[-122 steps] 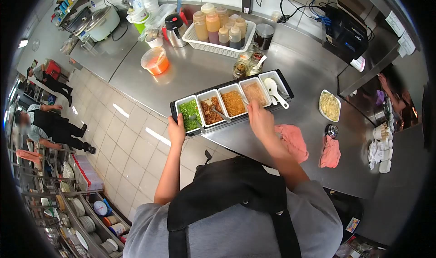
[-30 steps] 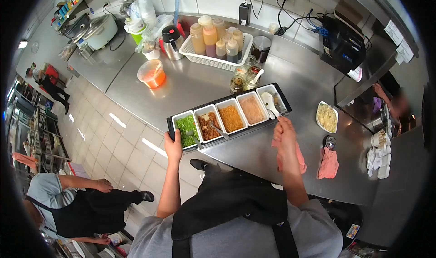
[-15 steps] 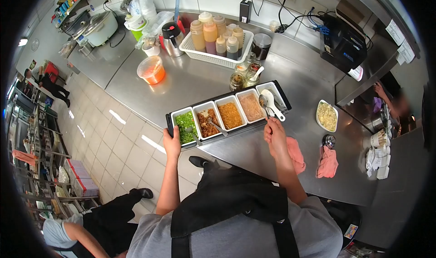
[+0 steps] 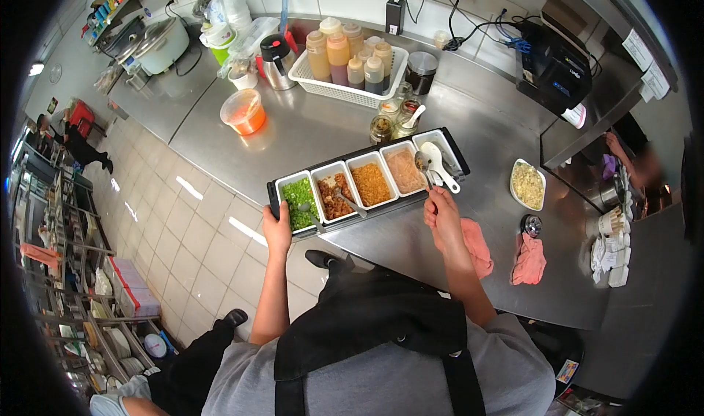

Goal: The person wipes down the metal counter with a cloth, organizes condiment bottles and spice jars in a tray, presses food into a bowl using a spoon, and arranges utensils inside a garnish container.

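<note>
Across the edge of a steel desk [image 4: 480, 115], a black tray [image 4: 459, 152] is being gripped at its left end by the left hand [image 4: 277, 230], while a metal spoon [image 4: 422, 162] is being pinched by the right hand [image 4: 443, 212], its bowl being held where the two rightmost of the tray's white tubs [image 4: 381, 203] meet. Chopped greens [image 4: 295, 194] are being held in the leftmost tub, a white spoon [image 4: 440, 170] in the rightmost; beyond some jars [image 4: 382, 129], squeeze bottles [image 4: 339, 55] are being carried by a white basket [image 4: 330, 89].

Tray [image 4: 460, 153] placed at counter [image 4: 323, 139] edge
Jars [image 4: 381, 131] are set behind it, a basket [image 4: 339, 92] beyond; rightward, a bowl [image 4: 534, 207].
</note>
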`<state>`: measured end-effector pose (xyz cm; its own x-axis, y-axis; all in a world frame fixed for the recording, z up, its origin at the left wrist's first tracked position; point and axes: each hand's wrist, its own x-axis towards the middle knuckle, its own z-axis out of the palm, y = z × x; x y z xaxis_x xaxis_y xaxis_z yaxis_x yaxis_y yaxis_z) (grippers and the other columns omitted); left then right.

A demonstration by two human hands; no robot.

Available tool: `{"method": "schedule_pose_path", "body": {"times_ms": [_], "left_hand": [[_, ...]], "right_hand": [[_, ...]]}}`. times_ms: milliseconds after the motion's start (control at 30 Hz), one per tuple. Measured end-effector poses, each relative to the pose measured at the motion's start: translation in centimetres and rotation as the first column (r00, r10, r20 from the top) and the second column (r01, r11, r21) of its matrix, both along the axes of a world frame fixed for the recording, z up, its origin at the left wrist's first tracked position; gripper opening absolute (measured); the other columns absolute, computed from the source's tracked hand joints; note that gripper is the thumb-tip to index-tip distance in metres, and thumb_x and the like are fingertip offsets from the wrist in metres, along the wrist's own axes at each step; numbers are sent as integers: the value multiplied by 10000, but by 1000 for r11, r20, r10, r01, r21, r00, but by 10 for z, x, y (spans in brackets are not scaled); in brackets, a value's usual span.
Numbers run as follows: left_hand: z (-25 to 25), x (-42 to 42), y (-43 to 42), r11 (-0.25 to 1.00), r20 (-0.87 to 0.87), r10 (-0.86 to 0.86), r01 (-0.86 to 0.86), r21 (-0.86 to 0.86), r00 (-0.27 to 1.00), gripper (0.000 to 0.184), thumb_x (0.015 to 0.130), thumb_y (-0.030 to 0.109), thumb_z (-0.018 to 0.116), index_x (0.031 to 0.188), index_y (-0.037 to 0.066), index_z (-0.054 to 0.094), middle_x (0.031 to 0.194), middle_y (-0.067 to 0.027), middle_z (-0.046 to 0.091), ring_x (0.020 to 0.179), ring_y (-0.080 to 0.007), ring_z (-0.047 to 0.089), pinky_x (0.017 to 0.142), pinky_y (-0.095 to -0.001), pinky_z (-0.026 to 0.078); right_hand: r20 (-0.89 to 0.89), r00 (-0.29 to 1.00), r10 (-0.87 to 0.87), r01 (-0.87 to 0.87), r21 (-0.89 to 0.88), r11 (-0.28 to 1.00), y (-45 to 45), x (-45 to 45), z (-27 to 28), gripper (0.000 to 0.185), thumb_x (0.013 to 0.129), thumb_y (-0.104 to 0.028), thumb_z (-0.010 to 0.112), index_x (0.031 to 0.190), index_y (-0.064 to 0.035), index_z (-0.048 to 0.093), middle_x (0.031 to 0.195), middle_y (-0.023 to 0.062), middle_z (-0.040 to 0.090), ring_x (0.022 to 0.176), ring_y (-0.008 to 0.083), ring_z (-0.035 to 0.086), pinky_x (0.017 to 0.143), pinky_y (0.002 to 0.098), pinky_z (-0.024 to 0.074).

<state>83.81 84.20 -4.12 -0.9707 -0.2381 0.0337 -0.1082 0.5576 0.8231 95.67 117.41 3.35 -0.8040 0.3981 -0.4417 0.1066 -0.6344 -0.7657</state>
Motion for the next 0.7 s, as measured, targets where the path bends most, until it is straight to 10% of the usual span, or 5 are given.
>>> {"method": "schedule_pose_path", "body": {"times_ms": [700], "left_hand": [[6, 0, 1, 1000, 51, 8, -9, 18, 999, 405, 896, 364, 583, 909, -38, 536, 763, -160, 596, 701, -228, 547, 665, -363, 449]], "right_hand": [[5, 1000, -1, 1, 19, 1000, -6, -8, -9, 121, 954, -163, 499, 1044, -83, 506, 631, -35, 410, 486, 44, 341, 432, 200, 253]]}}
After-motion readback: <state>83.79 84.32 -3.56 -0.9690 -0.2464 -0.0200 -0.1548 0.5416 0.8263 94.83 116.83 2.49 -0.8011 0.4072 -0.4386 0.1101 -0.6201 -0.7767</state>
